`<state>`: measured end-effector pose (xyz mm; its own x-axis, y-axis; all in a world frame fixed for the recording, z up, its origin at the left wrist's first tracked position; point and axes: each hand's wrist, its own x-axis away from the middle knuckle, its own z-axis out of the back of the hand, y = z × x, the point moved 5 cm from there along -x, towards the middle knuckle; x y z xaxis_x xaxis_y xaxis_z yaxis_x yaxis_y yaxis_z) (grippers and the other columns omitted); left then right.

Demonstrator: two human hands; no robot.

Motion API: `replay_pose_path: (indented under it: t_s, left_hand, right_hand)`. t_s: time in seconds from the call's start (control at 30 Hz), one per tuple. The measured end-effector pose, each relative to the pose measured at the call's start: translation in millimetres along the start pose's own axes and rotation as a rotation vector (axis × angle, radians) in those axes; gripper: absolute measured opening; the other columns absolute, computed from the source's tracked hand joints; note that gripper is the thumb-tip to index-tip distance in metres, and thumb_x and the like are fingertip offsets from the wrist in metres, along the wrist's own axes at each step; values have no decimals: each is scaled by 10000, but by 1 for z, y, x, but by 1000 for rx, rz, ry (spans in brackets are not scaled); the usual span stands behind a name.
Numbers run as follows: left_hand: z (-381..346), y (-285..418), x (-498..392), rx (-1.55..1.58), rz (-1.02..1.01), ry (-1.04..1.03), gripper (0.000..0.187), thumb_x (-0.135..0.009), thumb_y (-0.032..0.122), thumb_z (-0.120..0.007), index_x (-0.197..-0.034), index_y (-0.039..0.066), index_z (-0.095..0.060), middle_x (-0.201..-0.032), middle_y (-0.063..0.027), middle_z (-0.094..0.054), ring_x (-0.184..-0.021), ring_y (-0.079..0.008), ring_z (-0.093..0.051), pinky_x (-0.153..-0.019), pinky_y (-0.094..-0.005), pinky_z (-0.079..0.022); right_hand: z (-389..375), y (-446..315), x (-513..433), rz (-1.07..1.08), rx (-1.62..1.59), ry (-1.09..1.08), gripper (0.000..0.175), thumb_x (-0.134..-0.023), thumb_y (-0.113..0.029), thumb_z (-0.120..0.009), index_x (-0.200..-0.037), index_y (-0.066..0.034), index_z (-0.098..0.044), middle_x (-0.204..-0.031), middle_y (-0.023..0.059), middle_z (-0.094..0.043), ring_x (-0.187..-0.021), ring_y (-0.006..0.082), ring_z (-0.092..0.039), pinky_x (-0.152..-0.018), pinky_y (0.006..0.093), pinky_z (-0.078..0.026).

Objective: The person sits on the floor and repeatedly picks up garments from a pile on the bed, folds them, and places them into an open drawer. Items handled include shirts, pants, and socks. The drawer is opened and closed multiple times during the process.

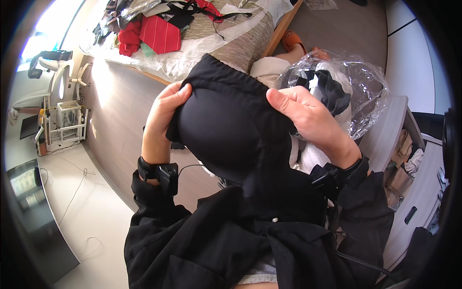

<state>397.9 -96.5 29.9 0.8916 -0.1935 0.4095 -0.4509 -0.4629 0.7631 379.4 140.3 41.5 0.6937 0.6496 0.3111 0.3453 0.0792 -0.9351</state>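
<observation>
A black padded bra-like garment (220, 126) with a smooth moulded cup is stretched out before me, its gathered edge on the far side. On its left side, my left hand (164, 110) pinches the fabric, thumb on top. My right hand (310, 121) grips the opposite side, also with the thumb uppermost. The fingers beneath the cloth are mostly hidden. Just past my right hand stands a clear plastic bag (371, 90) with white cloth and a black garment (330, 92) in it.
Across from me, a bed (238, 39) bears a heap of clothes, among them a red striped tie-like piece (160, 36). An open drawer (382, 126) with packed items juts out at right. A monitor (39, 224) lies at left. An orange slipper (293, 40) is beside the bed.
</observation>
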Motion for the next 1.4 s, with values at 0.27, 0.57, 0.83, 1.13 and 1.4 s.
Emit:
replay_pose_path:
  t_s: [0.27, 0.57, 0.83, 1.13, 1.4]
  left_hand:
    - [-32, 13, -14, -141, -64, 163, 325, -891, 181, -614, -1161, 8, -562, -943, -42, -651, -775, -105, -632, -683, -214, -499]
    - [-43, -61, -26, -417, 309, -446, 353, -909, 130, -560, -1241, 23, -511, -1095, -32, -597, -994, -88, -552, -843, -221, -452]
    - [-62, -146, 14, 214, 217, -769, 470, -870, 117, -603, -1299, 3, -449, -1233, -90, -539, -1147, -145, -490, -973, -269, -381]
    - [-85, -155, 24, 523, 200, -699, 594, -821, 136, -666, -1333, -3, -399, -1273, -104, -510, -1182, -164, -469, -1009, -287, -346]
    - [-73, -120, 23, 527, 45, -479, 711, -777, 152, -722, -1363, -8, -354, -1308, -117, -484, -1214, -180, -450, -1041, -302, -314]
  right_hand:
    - [-18, -2, 8, -97, 98, -333, 476, -734, -197, -781, -1065, 82, -583, -970, 84, -658, -889, 107, -576, -814, 263, -460]
    - [-30, -46, 26, 603, 196, 14, 150, -727, -53, -739, -849, -4, -667, -834, 132, -650, -737, 234, -624, -702, 296, -476]
    - [-40, -41, 46, 645, 507, 294, 230, -630, -194, -813, -731, -33, -683, -1256, 177, -446, -1116, 306, -423, -963, 378, -341]
    - [-25, -1, 38, 313, 68, -222, 557, -699, -13, -730, -1203, 37, -498, -1113, 159, -620, -1032, 229, -593, -921, 304, -425]
    - [-7, 10, 40, 354, 67, 409, 440, -721, 15, -710, -1124, 9, -535, -1000, 111, -658, -942, 190, -625, -868, 290, -457]
